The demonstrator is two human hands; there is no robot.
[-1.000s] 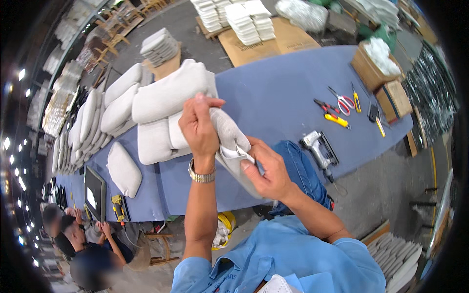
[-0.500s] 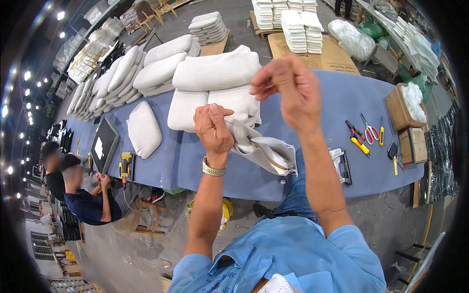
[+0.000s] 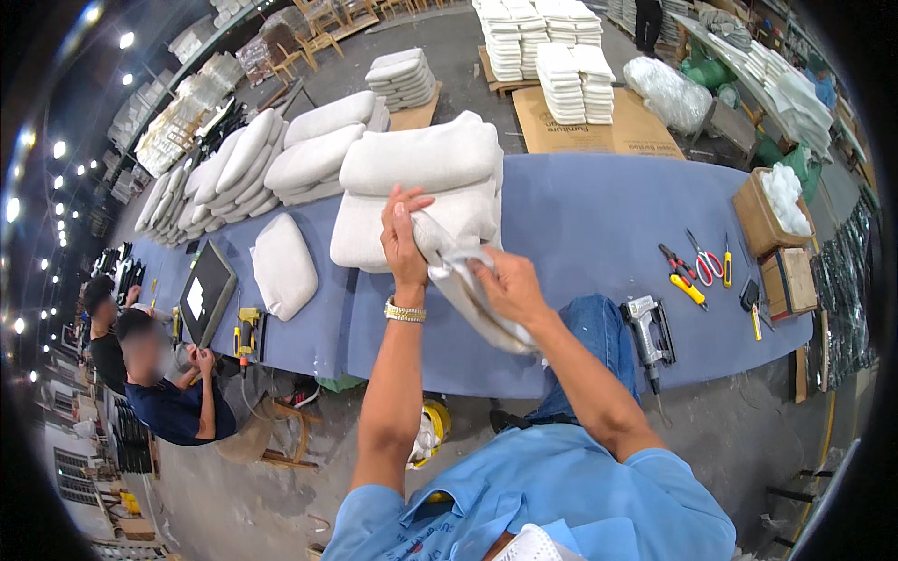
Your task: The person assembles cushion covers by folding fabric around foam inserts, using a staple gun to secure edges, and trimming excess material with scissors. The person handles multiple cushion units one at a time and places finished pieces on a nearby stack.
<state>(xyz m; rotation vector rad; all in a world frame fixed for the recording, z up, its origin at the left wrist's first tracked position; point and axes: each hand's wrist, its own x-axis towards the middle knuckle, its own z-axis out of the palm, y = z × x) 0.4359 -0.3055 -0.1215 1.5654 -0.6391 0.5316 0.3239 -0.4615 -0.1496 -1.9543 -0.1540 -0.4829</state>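
At centre frame, the left hand (image 3: 404, 234) and right hand (image 3: 505, 283) both clamp a limp grey cover (image 3: 472, 299) above the blue table (image 3: 599, 215). The fabric could slip or bunch if either pinch loosens, or snag the stapler (image 3: 647, 327) lower right.

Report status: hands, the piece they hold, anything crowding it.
Left hand and right hand both pinching the pale fabric cover, held up over the blue table. Stacked cushions just behind; staple gun off to the right, apart.
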